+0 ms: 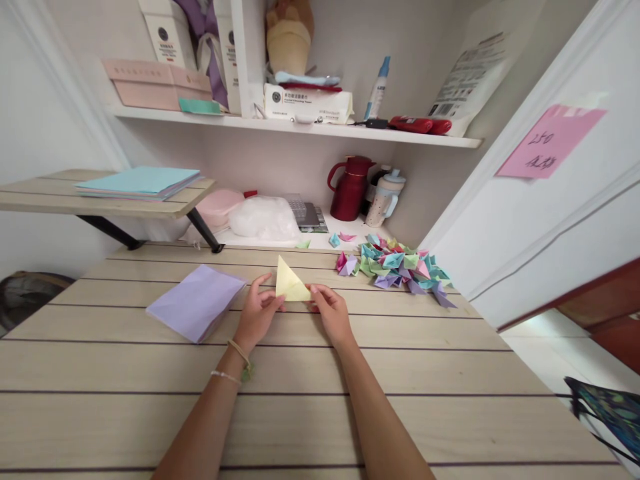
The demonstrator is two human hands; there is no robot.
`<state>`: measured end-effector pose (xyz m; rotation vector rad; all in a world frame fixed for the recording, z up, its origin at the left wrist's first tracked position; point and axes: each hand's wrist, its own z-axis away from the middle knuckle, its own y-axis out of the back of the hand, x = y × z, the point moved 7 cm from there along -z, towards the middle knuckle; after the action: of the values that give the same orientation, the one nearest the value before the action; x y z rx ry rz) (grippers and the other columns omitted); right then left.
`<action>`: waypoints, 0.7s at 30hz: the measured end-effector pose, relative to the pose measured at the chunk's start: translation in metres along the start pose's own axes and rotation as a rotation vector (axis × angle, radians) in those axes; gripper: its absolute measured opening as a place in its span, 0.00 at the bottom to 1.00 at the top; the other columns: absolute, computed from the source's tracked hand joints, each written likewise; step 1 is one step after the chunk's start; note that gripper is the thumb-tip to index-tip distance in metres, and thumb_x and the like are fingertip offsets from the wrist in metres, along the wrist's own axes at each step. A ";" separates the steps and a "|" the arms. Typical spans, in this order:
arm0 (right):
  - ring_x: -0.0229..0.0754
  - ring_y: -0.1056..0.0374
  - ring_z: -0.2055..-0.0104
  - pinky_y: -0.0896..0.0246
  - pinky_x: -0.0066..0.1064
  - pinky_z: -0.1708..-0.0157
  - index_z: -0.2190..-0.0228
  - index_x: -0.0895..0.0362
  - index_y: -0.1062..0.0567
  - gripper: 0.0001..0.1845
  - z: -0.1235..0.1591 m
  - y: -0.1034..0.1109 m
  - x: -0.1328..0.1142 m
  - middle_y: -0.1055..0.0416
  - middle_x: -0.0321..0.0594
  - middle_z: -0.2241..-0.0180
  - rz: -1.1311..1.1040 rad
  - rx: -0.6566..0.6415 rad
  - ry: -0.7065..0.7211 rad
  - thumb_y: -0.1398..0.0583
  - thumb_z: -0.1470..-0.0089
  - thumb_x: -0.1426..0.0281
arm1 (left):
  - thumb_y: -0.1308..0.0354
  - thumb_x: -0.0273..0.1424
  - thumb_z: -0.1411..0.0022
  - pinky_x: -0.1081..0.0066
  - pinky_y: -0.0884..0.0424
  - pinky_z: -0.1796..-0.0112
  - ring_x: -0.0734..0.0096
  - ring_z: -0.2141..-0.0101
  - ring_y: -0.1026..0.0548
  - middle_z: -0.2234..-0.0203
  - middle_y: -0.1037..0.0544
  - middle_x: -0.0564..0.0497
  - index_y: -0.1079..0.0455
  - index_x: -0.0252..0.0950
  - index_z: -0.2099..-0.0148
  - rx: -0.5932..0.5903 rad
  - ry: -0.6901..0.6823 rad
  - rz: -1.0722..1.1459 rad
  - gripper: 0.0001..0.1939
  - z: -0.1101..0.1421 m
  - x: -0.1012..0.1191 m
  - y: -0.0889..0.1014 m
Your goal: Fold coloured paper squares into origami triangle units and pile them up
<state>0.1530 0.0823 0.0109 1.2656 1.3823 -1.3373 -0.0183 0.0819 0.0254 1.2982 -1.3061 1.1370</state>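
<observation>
A yellow sheet of paper (pixel 290 283), folded to a triangle, is held up just above the slatted table (pixel 300 373). My left hand (pixel 259 311) pinches its lower left corner between thumb and fingers. At the lower right corner, my right hand (pixel 330 310) grips it the same way, with some fingertips hidden behind the paper. Left of my left hand lies a stack of purple paper (pixel 197 303). To the right of my hands is a heap of small folded paper pieces (pixel 395 265) in several colours.
A small raised stand (pixel 45 190) bears blue-topped paper sheets (pixel 140 181) at the left. Behind the table stand a red jug (pixel 349 190), a pale tumbler (pixel 384 200) and a white plastic bag (pixel 264 218). A shelf (pixel 300 128) runs above them. A pink note (pixel 553 141) hangs at right.
</observation>
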 end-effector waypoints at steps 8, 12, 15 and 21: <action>0.39 0.30 0.71 0.37 0.29 0.70 0.59 0.57 0.27 0.23 0.002 -0.007 0.004 0.24 0.41 0.70 -0.146 -0.152 -0.078 0.35 0.60 0.65 | 0.44 0.38 0.48 0.71 0.33 0.68 0.71 0.74 0.28 0.70 0.23 0.49 0.31 0.33 0.62 -0.107 -0.007 -0.072 0.15 -0.003 -0.004 -0.005; 0.37 0.32 0.77 0.38 0.28 0.75 0.64 0.58 0.26 0.21 0.004 -0.007 0.005 0.24 0.39 0.75 -0.138 -0.145 -0.117 0.33 0.65 0.67 | 0.46 0.39 0.46 0.72 0.33 0.67 0.71 0.73 0.28 0.71 0.24 0.50 0.30 0.33 0.63 -0.093 -0.022 -0.088 0.14 -0.004 -0.004 -0.003; 0.37 0.33 0.79 0.38 0.28 0.75 0.69 0.58 0.26 0.20 0.004 -0.007 0.007 0.26 0.37 0.79 -0.125 -0.115 -0.132 0.31 0.69 0.68 | 0.46 0.39 0.46 0.72 0.33 0.68 0.71 0.73 0.29 0.71 0.24 0.50 0.30 0.33 0.63 -0.129 -0.014 -0.083 0.14 -0.003 -0.003 -0.006; 0.33 0.38 0.81 0.43 0.25 0.78 0.83 0.59 0.30 0.13 0.004 -0.014 0.001 0.30 0.34 0.82 -0.164 -0.091 -0.079 0.33 0.67 0.66 | 0.45 0.39 0.46 0.72 0.33 0.67 0.71 0.72 0.29 0.72 0.25 0.51 0.30 0.34 0.64 -0.191 -0.006 -0.058 0.13 -0.003 -0.003 -0.009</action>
<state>0.1385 0.0791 0.0119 1.0470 1.4992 -1.4022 -0.0092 0.0850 0.0228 1.1919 -1.3381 0.9450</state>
